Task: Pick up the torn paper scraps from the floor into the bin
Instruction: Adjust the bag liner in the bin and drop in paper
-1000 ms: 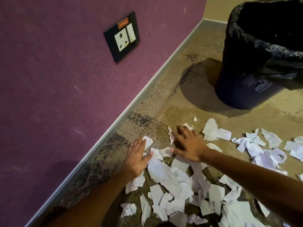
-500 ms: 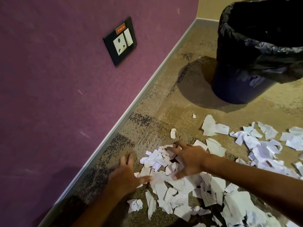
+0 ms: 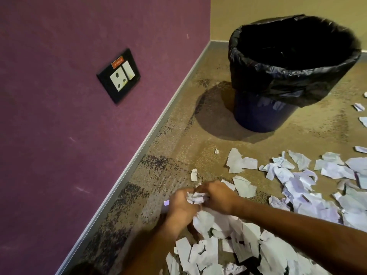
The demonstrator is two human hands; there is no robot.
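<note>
Torn white paper scraps (image 3: pixel 309 185) lie scattered over the carpet in the lower right. My left hand (image 3: pixel 179 207) and my right hand (image 3: pixel 215 196) have come together and grip a crumpled bunch of scraps (image 3: pixel 195 197) between them, just above the floor. More scraps (image 3: pixel 222 235) lie under and in front of my forearms. The dark blue bin (image 3: pixel 260 116), lined with a black bag (image 3: pixel 278 76), stands upright farther back on the right, its mouth open.
A purple wall (image 3: pixel 59 135) with a black socket plate (image 3: pixel 119 75) runs along the left, edged by a grey skirting (image 3: pixel 139 153). A beige wall closes the far side. Bare carpet (image 3: pixel 178 139) lies between the wall and the bin.
Both hands swept inward across the floor, raking scraps together, and now hold a bunch between them. The view has tilted up, showing the whole bin.
</note>
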